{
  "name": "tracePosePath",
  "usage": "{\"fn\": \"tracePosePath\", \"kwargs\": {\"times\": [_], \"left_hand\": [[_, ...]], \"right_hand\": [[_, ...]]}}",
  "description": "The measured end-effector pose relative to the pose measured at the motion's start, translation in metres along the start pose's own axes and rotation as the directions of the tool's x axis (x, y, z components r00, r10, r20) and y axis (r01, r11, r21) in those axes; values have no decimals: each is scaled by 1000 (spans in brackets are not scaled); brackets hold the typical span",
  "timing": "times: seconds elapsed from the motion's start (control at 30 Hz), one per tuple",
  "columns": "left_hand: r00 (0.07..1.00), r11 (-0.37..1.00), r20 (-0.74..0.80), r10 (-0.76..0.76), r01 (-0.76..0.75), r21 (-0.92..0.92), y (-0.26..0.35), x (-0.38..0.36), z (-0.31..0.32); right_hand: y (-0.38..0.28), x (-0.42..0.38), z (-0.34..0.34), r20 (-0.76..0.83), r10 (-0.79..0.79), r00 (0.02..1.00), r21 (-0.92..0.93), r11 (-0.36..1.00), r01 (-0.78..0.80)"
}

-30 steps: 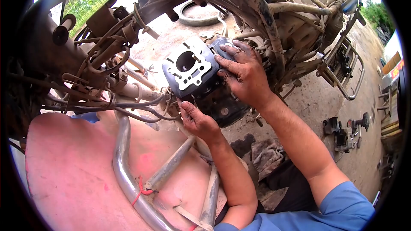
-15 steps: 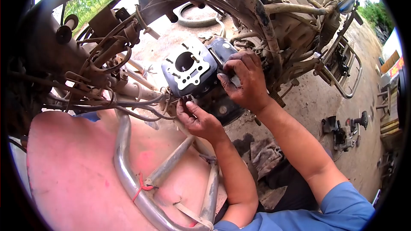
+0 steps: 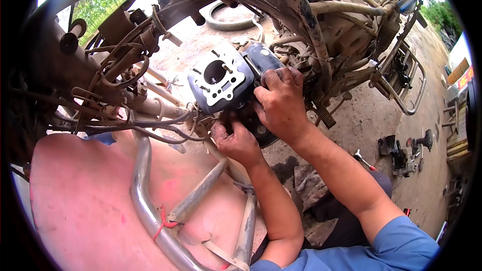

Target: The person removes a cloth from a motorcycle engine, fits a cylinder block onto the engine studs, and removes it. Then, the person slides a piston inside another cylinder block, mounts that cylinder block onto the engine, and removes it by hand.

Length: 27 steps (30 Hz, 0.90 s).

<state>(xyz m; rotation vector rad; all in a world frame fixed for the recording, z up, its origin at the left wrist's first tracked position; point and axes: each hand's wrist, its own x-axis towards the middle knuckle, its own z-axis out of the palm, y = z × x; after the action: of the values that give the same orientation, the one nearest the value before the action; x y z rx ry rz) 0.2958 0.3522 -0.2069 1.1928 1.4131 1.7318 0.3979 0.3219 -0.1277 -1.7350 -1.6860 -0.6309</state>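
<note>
An engine cylinder block (image 3: 241, 89) with a pale gasket face, a round bore and several studs sits on the motorcycle's engine. Below its front edge, my left hand (image 3: 236, 141) is closed, thumb and fingers bent together, the tips lost in shadow against the engine. My right hand (image 3: 282, 103) is at the block's right side with curled fingers, beside a dark rounded cover (image 3: 264, 59). Whatever its fingertips pinch is hidden behind the hand.
Bent frame tubes (image 3: 306, 20) arch over the engine. Cables (image 3: 165, 121) run in from the left. A chrome crash bar (image 3: 143, 180) and pink panel (image 3: 80, 185) lie in front. A tyre (image 3: 228, 24), a ratchet (image 3: 362, 159) and dark parts (image 3: 401, 158) rest on the ground.
My left hand has moved up and further under the block's front edge. My right hand has shifted slightly down and closer to the block's side. A ratchet has come into view beside my right forearm.
</note>
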Motion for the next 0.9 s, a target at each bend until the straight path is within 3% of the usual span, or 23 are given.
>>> {"fn": "tracePosePath", "kwargs": {"times": [0.1, 0.17, 0.3, 0.4, 0.47, 0.7, 0.77, 0.9], "left_hand": [[1000, 998, -23, 16, -17, -56, -8, 0, 3], [999, 999, -27, 45, -45, -3, -10, 1, 3], [996, 995, -28, 79, -77, 55, -4, 0, 2], [1000, 1000, -25, 9, -9, 13, -7, -1, 2], [999, 1000, -33, -5, 6, 29, -6, -1, 3], [1000, 1000, -9, 21, -21, 2, -11, 0, 2], [1000, 1000, -22, 22, -22, -3, -11, 1, 4], [999, 1000, -43, -6, 5, -5, -7, 0, 5]], "right_hand": [[-2, -2, 2, 19, -10, 1000, -20, 1000, 10], [-3, -5, 13, -70, -20, 997, -30, 999, 18], [-4, -3, 9, -71, -47, 996, -95, 995, 41], [-7, -3, 7, 32, 19, 999, -66, 998, -16], [-5, -7, 17, -51, 3, 999, -38, 999, -5], [-10, -6, 11, -111, 18, 994, -10, 1000, -19], [-11, -3, 2, 36, 30, 999, -62, 998, -28], [-13, -4, 5, 26, 0, 1000, -78, 997, 2]]}}
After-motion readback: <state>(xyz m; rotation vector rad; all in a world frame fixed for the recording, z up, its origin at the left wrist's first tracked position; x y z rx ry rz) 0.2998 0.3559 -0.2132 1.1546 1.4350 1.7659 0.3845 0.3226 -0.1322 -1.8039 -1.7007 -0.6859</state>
